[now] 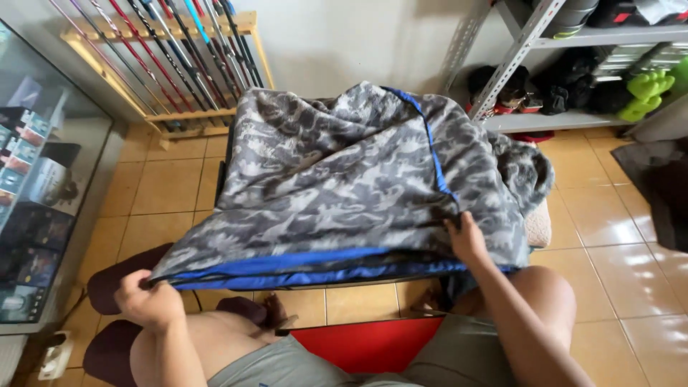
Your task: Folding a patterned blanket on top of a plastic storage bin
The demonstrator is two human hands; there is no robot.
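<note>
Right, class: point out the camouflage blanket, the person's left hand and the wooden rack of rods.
camouflage blanket (344,172), head view, middle of the grey patterned top.
left hand (147,297), head view, back of the hand at the blue-edged corner.
wooden rack of rods (254,43), head view, right upright post.
</note>
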